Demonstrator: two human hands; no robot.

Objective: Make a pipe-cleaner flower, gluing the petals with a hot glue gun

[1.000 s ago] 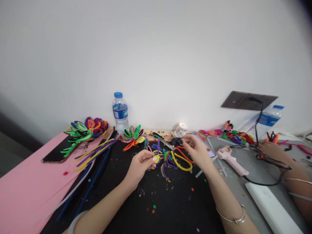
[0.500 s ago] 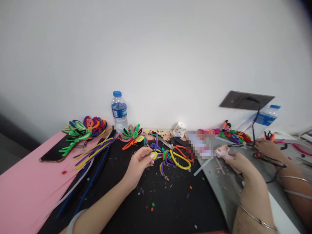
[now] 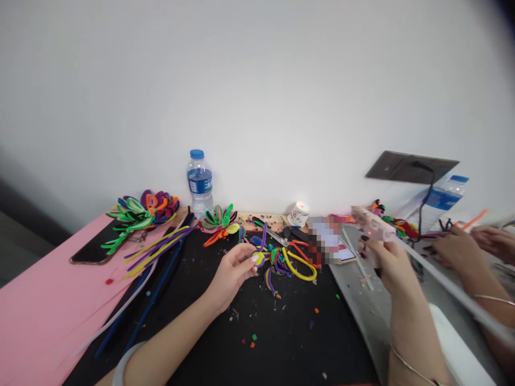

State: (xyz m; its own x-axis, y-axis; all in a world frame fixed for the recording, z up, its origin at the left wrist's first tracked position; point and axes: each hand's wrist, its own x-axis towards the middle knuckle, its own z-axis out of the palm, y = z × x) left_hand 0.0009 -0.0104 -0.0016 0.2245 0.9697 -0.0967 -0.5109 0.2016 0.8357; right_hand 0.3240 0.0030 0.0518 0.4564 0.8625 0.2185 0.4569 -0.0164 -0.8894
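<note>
My left hand (image 3: 237, 271) pinches a small yellow and purple coiled pipe-cleaner piece (image 3: 259, 259) between thumb and fingers, over the black mat (image 3: 289, 338). Just right of it lies a multicoloured pipe-cleaner figure (image 3: 276, 260) with a yellow loop (image 3: 304, 272). My right hand (image 3: 384, 254) is wrapped round a pale pink glue gun (image 3: 373, 224), raised over the grey mat at the right. A long translucent glue stick (image 3: 446, 284) reaches back from the gun towards the lower right. Scissors (image 3: 277, 238) with red handles rest behind the figure.
Pipe-cleaner flowers (image 3: 140, 212), a phone (image 3: 92, 246), loose pipe cleaners (image 3: 159, 249) and a bottle (image 3: 200, 185) stand or lie left. A paper cup (image 3: 298, 214) is near the wall. Another phone (image 3: 348, 253) lies right of centre. Another person's hands (image 3: 458, 249) work at far right.
My right hand has lifted the glue gun and turned it, its front now higher. The other person's hands have shifted, with a second one now showing. My left hand keeps its pinch.
</note>
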